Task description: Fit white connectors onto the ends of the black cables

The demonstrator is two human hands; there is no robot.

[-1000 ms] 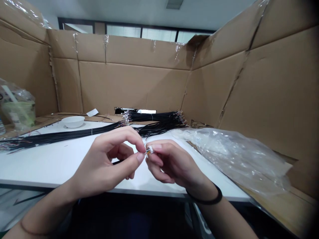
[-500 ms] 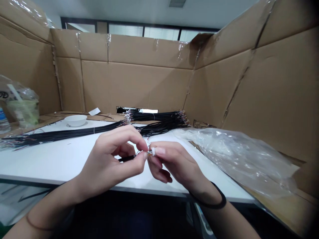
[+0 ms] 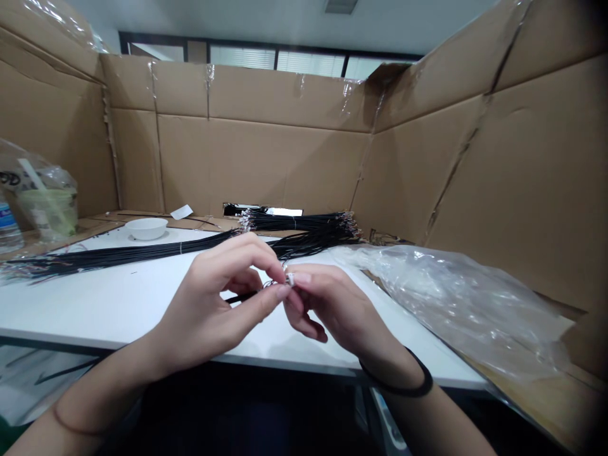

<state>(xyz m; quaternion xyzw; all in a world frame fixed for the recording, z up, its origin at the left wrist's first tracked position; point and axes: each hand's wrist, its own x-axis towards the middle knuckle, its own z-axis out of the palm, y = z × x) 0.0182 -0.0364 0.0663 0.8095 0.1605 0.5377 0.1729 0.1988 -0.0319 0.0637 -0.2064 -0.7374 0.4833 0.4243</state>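
Observation:
Above the white table, my left hand pinches the thin wires at the end of a black cable, thumb and forefinger pressed close together. The cable runs back under its palm. My right hand grips a small white connector between thumb and fingers, and its other fingers curl below. The fingertips of both hands meet at the connector, so the spot where the wires enter it is partly hidden.
Bundled black cables lie at the left on the white table; another bundle sits at the back. A white bowl, a drink cup and clear plastic sheeting lie around. Cardboard walls enclose the table.
Both hands have risen slightly. My left fingertips have moved right along the wires, closer to the white connector, and now cover more of the wires.

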